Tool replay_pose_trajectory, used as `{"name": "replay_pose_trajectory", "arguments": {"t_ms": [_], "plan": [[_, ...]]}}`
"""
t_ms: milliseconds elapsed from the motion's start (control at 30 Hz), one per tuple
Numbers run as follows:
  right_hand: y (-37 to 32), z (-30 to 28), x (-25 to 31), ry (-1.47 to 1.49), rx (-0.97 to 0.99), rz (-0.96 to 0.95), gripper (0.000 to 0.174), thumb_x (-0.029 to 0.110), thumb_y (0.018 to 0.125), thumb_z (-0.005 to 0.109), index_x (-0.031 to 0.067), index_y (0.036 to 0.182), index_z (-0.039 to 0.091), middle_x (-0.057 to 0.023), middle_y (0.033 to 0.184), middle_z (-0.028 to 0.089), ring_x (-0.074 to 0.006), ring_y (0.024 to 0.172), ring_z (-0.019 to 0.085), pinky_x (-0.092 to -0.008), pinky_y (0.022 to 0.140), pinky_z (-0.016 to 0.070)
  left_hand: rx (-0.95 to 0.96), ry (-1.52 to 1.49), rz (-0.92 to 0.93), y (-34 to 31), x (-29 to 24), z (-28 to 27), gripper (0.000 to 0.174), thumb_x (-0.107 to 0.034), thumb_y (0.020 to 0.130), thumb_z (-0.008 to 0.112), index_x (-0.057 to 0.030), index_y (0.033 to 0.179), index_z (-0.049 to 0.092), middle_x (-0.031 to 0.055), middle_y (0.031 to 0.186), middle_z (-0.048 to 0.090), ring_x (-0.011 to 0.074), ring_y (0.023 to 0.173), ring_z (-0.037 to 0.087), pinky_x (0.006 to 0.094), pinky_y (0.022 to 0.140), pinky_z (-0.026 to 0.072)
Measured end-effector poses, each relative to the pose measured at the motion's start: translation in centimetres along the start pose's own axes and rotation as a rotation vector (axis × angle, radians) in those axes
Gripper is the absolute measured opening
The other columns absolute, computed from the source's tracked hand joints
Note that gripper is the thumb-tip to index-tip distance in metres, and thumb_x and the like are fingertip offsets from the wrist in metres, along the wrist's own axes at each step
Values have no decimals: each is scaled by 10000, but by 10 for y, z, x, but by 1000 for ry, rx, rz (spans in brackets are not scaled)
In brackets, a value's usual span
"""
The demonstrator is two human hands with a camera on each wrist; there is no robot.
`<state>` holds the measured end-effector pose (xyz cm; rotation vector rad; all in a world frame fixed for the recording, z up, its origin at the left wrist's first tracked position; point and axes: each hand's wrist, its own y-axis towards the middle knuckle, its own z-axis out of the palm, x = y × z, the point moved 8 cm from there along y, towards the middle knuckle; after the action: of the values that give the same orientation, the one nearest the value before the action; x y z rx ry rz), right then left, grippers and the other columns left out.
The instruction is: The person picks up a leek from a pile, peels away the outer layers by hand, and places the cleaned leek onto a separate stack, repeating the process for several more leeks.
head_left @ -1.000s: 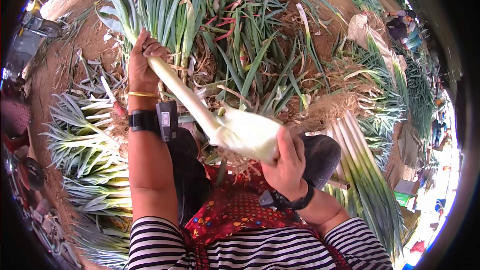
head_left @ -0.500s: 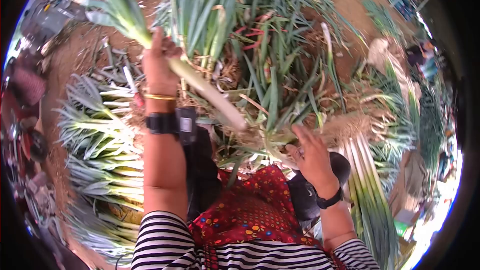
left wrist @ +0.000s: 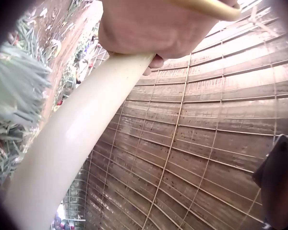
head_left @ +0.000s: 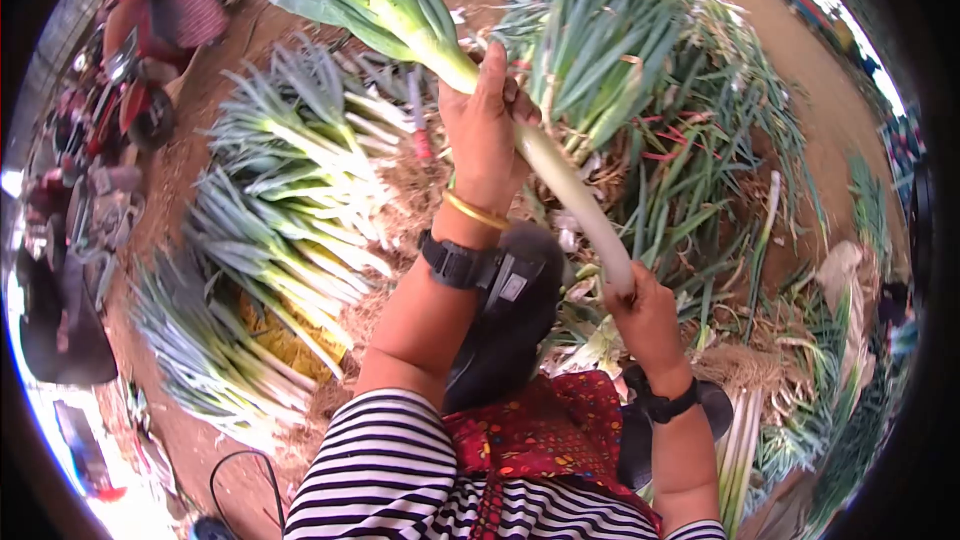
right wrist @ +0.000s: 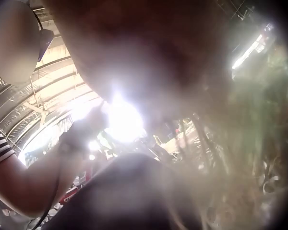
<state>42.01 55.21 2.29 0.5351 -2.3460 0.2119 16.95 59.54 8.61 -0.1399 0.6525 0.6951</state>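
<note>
A leek (head_left: 572, 190) with a smooth pale shaft and broad green leaves slants across the middle of the head view. My left hand (head_left: 484, 140) grips it just below the leaves. Down at the white lower end, the fingers of my right hand (head_left: 648, 318) are curled round the tip, which they hide. In the left wrist view the shaft (left wrist: 79, 127) runs down from the left hand (left wrist: 153, 28) to the lower left corner. The right wrist view is mostly dark and hazy.
Trimmed leeks (head_left: 300, 180) lie in rows on the dirt ground at left, a red-handled knife (head_left: 422, 143) beside them. Untrimmed leeks (head_left: 590, 50) are heaped ahead, and more pale stalks (head_left: 738, 450) lie at right. Motorbikes (head_left: 150, 100) stand at the far left.
The right hand pulled a pale outer layer off the leek, let it go, and now holds the leek's lower end. The left hand kept its grip while the head view turned left.
</note>
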Motion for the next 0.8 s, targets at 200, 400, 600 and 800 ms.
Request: {"name": "replay_pose_trajectory", "arguments": {"t_ms": [200, 400, 600, 800], "plan": [[-9, 6, -20, 107, 53, 19, 161, 129, 833, 581, 12, 944, 576, -189, 760, 593, -242, 681, 622, -325, 602, 442, -134, -5, 193, 28, -71, -69, 236, -185, 864, 589, -96, 847, 371, -1, 578, 393, 111, 428, 400, 247, 378, 367], [-13, 9, -41, -116, 122, -9, 140, 149, 845, 568, 38, 929, 587, -171, 752, 592, -297, 699, 601, -338, 601, 437, -377, 82, 277, 33, -121, -174, 246, -148, 849, 604, -83, 864, 367, 3, 555, 390, 115, 416, 414, 259, 374, 396], [-14, -2, -64, -180, 118, 72, 139, 168, 847, 558, 37, 883, 589, -139, 689, 577, -261, 622, 572, -322, 573, 426, -541, 270, 272, 28, -192, -299, 236, -166, 847, 617, -53, 744, 437, 6, 549, 393, 110, 412, 405, 256, 381, 379], [-24, 6, -95, -88, 266, 264, 179, 161, 890, 521, -3, 843, 576, -25, 640, 514, -85, 558, 463, -250, 542, 389, -751, 625, 245, -32, -250, -385, 218, -140, 806, 651, -37, 787, 459, 6, 567, 431, 105, 404, 423, 256, 355, 382]]}}
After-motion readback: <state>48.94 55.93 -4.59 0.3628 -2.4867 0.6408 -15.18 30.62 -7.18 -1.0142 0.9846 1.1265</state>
